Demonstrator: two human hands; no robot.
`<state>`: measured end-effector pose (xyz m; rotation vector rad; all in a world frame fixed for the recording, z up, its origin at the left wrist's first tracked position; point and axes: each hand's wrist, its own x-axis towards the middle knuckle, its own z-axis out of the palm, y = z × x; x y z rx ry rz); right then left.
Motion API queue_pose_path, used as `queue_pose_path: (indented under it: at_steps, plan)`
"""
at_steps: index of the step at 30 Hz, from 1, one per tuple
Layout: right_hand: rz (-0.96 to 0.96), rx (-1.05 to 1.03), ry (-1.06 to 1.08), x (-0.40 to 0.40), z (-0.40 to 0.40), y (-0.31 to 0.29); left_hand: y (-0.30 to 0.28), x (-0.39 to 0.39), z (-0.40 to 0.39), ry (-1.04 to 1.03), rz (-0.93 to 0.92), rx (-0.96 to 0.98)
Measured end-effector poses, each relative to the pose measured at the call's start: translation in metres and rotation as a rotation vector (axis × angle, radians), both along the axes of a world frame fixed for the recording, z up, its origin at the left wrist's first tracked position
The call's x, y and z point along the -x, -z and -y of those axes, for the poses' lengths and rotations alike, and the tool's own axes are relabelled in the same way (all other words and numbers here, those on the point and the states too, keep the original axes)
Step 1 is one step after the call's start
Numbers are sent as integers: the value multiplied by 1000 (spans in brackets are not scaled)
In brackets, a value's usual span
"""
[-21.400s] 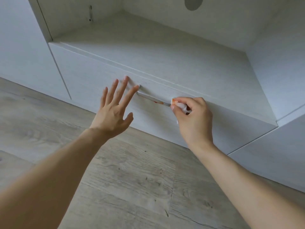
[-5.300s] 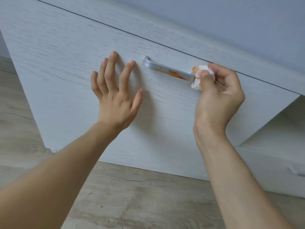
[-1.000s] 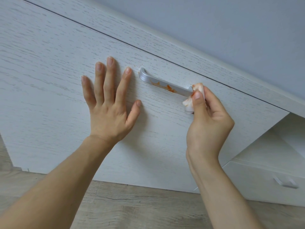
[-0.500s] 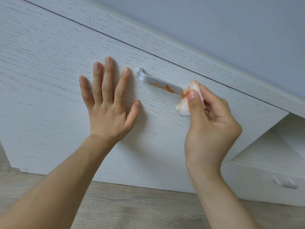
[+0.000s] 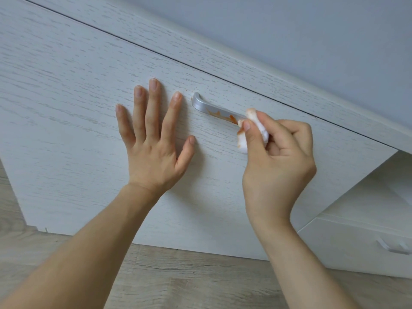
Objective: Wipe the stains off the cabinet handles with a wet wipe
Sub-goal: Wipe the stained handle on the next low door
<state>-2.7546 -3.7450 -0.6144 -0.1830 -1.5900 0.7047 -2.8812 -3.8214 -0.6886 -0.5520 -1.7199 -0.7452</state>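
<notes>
A silver metal handle (image 5: 211, 108) runs across a white wood-grain drawer front (image 5: 78, 121), with orange stains along its middle and lower edge. My right hand (image 5: 278, 161) pinches a crumpled white wet wipe (image 5: 254, 130), itself smeared orange, against the handle's right part. The handle's right end is hidden behind the wipe and fingers. My left hand (image 5: 153, 139) lies flat on the drawer front just left of the handle, fingers spread and straight.
A second white drawer with its own small handle (image 5: 392, 247) stands lower at the right edge. Wood-look floor (image 5: 189, 277) runs below the cabinet. A pale wall (image 5: 312, 41) rises above the cabinet's top edge.
My right hand has slid the wipe a little left along the handle over the last second and turned, with more of the wipe showing. My left hand stays flat.
</notes>
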Motion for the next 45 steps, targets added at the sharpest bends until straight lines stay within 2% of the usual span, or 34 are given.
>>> queue_pose_path:
  at_steps: [3, 10, 18, 21, 26, 33, 45]
  plan:
    - [-28, 24, 1, 0, -1, -1, 0, 1, 1, 1, 1, 3]
    - [121, -255, 149, -4, -2, 6, 1, 1, 0, 9, 2, 5]
    - [41, 14, -20, 2, 10, -1, 1, 1, 0, 26, 7, -3]
    - [25, 44, -67, 2, 12, -1, 2, 2, 2, 28, 13, -5]
    - [4, 99, -30, -4, 4, -3, 3, 2, 1, 37, 18, -8]
    - [69, 42, -10, -5, 6, -6, 3, 1, 0, 42, 20, -21]
    - [55, -59, 7, 3, 10, -2, 2, 1, 3, 54, 13, -9]
